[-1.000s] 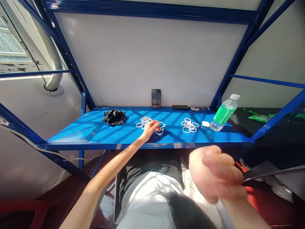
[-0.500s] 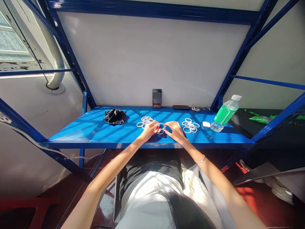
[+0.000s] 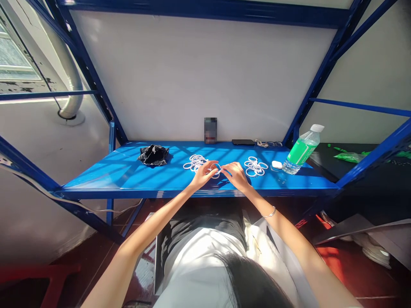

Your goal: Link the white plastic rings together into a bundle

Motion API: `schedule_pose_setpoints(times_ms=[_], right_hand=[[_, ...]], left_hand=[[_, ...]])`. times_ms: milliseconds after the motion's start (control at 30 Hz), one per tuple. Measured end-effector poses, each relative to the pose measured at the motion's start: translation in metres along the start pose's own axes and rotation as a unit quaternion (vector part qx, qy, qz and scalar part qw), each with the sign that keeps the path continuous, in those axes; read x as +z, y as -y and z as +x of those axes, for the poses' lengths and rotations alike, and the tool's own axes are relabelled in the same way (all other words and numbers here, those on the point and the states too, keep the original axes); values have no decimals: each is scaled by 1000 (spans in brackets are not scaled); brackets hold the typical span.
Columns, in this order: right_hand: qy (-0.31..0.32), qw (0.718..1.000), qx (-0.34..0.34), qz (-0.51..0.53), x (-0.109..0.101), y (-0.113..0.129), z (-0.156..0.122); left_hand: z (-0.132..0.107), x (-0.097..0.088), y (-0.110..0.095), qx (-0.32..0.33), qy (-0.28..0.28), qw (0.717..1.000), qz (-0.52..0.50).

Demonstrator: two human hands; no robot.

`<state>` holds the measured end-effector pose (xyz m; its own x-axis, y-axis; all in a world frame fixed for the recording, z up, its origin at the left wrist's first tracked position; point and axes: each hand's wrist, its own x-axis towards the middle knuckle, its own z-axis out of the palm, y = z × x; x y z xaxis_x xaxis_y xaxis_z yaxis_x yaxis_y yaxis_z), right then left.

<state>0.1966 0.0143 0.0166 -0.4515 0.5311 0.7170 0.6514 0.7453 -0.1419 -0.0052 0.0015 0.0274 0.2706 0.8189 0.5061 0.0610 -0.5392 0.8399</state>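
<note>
- The left hand's fingertips (image 3: 212,166) are curled close together and pinch one side of a white ring (image 3: 217,167). The fingertips (image 3: 226,168) of the right hand are drawn in on its other side. The grip is too small to read finger by finger.
- The white ring is a thin, plain hoop. It is held just above the blue shelf (image 3: 122,179), near the front edge, between the two hands.
- The left hand (image 3: 203,173) and right hand (image 3: 236,175) rest with their heels low over the shelf. A bracelet (image 3: 270,212) sits on the right wrist.
- A left pile of rings (image 3: 193,161) lies just beside the left hand, and a right pile of rings (image 3: 256,167) lies near the right hand.
- Farther out are a black bag (image 3: 153,155), a white case (image 3: 276,164) and a tilted green-labelled bottle (image 3: 301,150).
- A second ago the right hand was up near the camera, blurred and off the shelf, while the left alone touched the rings. Half a second ago both hands had met at the ring, and they are placed much the same now.
</note>
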Motion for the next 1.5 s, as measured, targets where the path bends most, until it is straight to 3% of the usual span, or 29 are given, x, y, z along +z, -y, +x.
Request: schedule_pose_setpoints(times_ms=[333, 633, 1033, 1300, 1500], right_hand=[[-14, 999, -19, 27, 0, -1, -3], [-23, 999, -28, 32, -4, 2, -2], [-59, 997, -56, 21, -4, 0, -4], [-71, 996, -59, 15, -4, 3, -4], [-42, 998, -39, 20, -4, 1, -5]], left_hand=[[-3, 4, 1, 80, 29, 986, 144], [-5, 4, 5, 104, 31, 973, 202], [-6, 4, 15, 191, 11, 941, 280], [-7, 4, 15, 182, 14, 941, 286], [-8, 4, 13, 169, 17, 940, 296]])
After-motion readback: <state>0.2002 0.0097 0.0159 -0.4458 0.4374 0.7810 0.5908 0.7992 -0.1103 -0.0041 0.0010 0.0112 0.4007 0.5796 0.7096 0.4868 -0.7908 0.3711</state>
